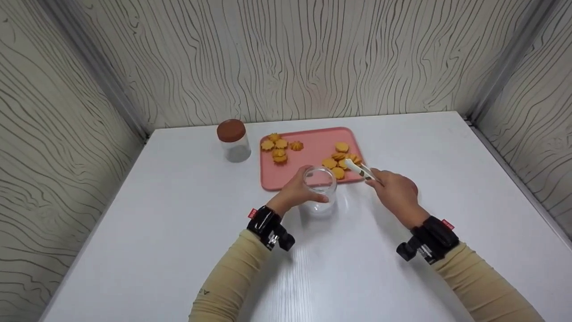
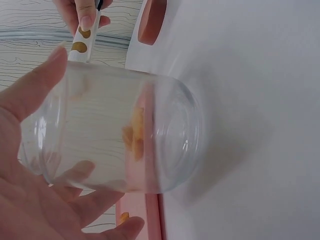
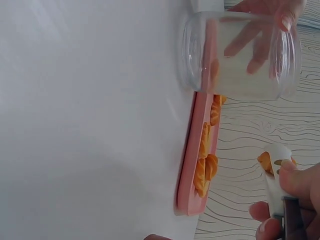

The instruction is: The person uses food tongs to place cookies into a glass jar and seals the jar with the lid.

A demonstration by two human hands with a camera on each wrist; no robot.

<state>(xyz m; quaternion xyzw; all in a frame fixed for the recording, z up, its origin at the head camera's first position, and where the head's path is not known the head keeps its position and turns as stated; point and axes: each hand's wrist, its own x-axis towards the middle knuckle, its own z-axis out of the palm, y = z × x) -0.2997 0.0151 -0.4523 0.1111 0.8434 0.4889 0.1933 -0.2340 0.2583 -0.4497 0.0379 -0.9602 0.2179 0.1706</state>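
My left hand (image 1: 298, 191) holds a clear jar (image 1: 321, 203) with no lid on it, thumb on one side and fingers on the other. In the left wrist view the jar shows no cookies inside; those seen through its wall lie behind it. With my right hand (image 1: 397, 192) I grip white tongs (image 1: 355, 168) with gold spots, their tips over the right-hand cookies (image 1: 330, 163) on the pink tray (image 1: 308, 156). An orange-yellow cookie (image 3: 265, 161) shows at the tongs' white end in the right wrist view.
A second clear jar (image 1: 237, 152) with a brown lid (image 1: 231, 130) stands left of the tray. Another cookie group (image 1: 280, 154) lies on the tray's left side. A loose brown lid (image 2: 152, 22) rests on the white table (image 1: 178, 214) near my right hand. A patterned wall (image 1: 286, 62) rises behind.
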